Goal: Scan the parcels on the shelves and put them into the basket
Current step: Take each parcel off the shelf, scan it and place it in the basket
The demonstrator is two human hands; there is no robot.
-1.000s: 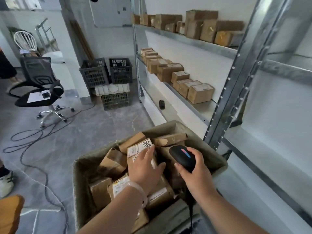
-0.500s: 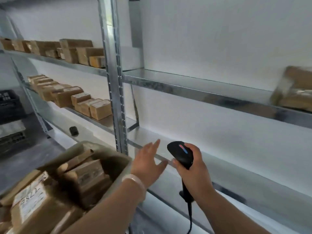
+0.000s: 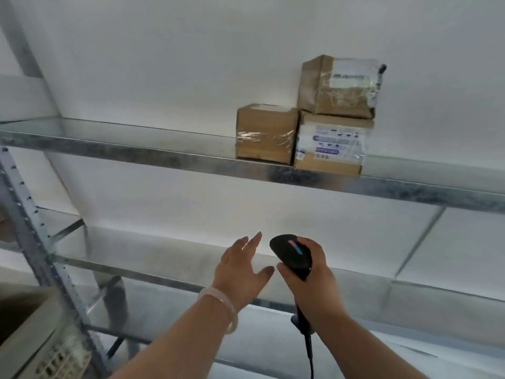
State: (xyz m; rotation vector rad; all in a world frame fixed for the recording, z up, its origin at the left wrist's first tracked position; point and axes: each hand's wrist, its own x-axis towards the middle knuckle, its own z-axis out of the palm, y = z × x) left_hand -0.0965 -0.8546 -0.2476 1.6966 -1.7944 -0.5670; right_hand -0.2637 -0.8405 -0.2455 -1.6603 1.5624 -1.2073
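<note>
Three cardboard parcels stand on the upper metal shelf (image 3: pixel 136 153): a plain taped box (image 3: pixel 265 134), a box with a printed white label (image 3: pixel 332 144) to its right, and a taped box (image 3: pixel 337 84) stacked on top of that one. My left hand (image 3: pixel 241 269) hovers below them with fingers spread, holding nothing. My right hand (image 3: pixel 310 277) grips a black handheld scanner (image 3: pixel 291 254) with its cable hanging down. The basket's rim (image 3: pixel 35 318) shows at the lower left.
A perforated metal upright (image 3: pixel 32 242) stands at the left. A lower shelf (image 3: pixel 410 285) runs behind my hands, bare where it shows. The white wall backs the shelving.
The view has swung right and up from the basket to the shelves. My left hand has left the parcels in the basket and is raised, empty. The scanner stays in my right hand.
</note>
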